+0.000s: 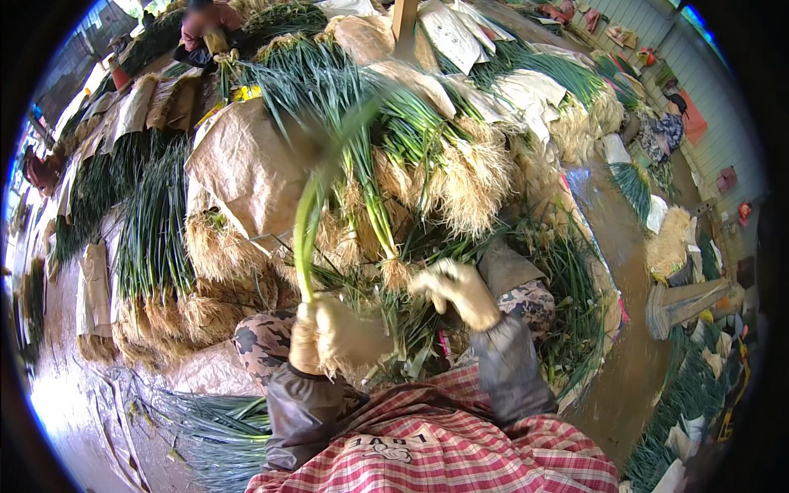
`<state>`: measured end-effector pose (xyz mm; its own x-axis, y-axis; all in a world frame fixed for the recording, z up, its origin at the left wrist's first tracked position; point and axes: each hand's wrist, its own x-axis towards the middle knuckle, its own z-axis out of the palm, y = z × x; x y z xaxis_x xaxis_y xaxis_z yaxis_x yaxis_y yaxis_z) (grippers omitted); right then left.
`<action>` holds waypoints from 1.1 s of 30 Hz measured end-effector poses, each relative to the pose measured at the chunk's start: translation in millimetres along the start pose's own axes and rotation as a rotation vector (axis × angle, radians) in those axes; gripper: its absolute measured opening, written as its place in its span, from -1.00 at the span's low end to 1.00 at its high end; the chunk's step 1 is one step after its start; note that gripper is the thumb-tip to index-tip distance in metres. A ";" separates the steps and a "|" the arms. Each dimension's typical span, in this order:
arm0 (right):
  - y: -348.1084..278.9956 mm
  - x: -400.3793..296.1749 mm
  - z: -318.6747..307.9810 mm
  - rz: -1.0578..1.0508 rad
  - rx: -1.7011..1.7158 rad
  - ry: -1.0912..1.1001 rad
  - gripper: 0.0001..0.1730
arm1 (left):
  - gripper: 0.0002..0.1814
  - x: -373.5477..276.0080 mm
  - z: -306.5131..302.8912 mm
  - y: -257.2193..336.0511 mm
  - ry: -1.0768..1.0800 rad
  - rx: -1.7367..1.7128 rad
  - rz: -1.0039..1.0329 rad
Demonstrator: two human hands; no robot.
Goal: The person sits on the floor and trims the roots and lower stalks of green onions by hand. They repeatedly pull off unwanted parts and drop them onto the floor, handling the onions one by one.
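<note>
My left hand (pixel 336 336), in a pale glove, grips a green onion (pixel 305 240) upright by its lower end. The onion's upper leaves are blurred, and pale roots hang below the fist. To the right, my gloved right hand (pixel 459 293) has its fingers apart with nothing visible in them. Its fingertips are close to the roots of a few onions (pixel 379 215) that lean against the pile; contact cannot be told. Behind them rests a thick bundle of green onions (pixel 456 160), roots towards me. Loose trimmed leaves (pixel 413 333) are strewn between my knees.
Brown paper (pixel 253 166) covers part of the pile. More onions stand in rows at left (pixel 154 234) and lie beside my left sleeve (pixel 216 434). A wooden post (pixel 404 21) rises behind. Another person (pixel 212 28) works at the far left; one more (pixel 662 132) sits at right.
</note>
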<state>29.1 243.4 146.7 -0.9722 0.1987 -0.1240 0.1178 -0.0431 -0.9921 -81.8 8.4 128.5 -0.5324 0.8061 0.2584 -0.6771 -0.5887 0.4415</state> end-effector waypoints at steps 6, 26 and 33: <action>68.7 117.8 11.5 0.209 -0.871 0.309 -0.64 | -0.60 8.0 -13.3 -11.0 0.542 0.150 -0.100; 79.8 87.4 14.3 0.096 0.377 0.135 -0.74 | -0.67 -19.2 -84.5 -111.1 0.410 0.301 -0.328; 64.5 66.1 20.3 -0.120 0.121 0.464 -0.64 | -0.58 -23.4 -62.6 -91.4 0.511 -0.092 -0.330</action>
<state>-31.7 233.8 74.9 -0.7816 0.6230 -0.0311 -0.0409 -0.1009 -0.9940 -39.3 39.6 28.3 -0.4478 0.8295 -0.3339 -0.8767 -0.3339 0.3461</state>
